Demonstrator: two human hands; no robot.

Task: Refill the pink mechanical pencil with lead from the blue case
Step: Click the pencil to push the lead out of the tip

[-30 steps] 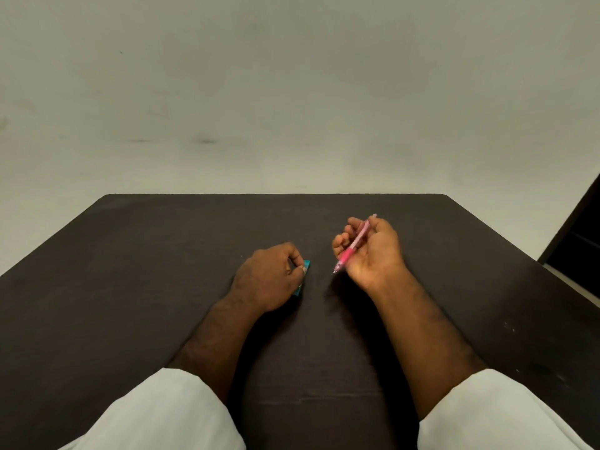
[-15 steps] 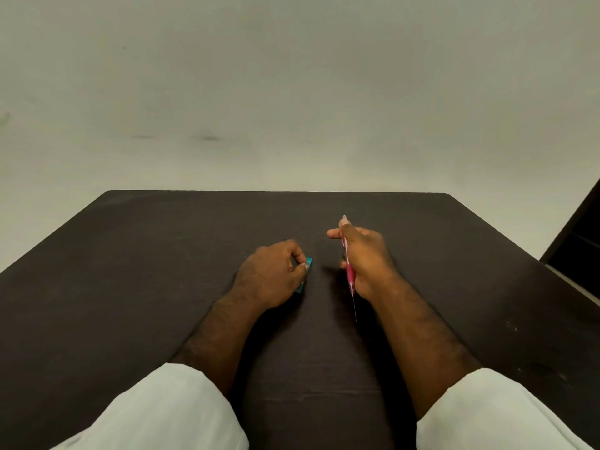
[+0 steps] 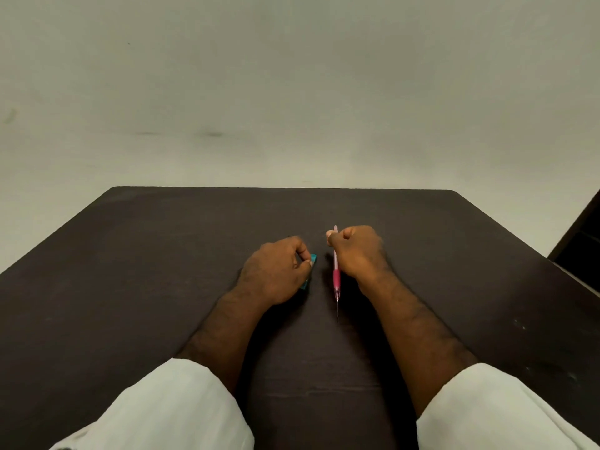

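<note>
My right hand (image 3: 358, 254) is closed around the pink mechanical pencil (image 3: 336, 276), held nearly upright with its tip pointing down toward me. A long thin lead sticks out of the tip, and its end sits at the table surface. My thumb rests by the pencil's top end. My left hand (image 3: 276, 271) lies on the dark table (image 3: 162, 271), fingers curled over the blue lead case (image 3: 310, 266). Only the case's right edge and lower corner show. A narrow gap separates the two hands.
The dark brown table fills the lower half of the view; its far edge meets a pale wall. A dark piece of furniture (image 3: 581, 251) stands at the right edge. My white sleeves (image 3: 503, 414) cover both forearms near the bottom.
My right hand turned the pencil from a tilted, tip-left pose to nearly upright with the tip down. A long lead now shows below the tip. My left hand stayed on the case.
</note>
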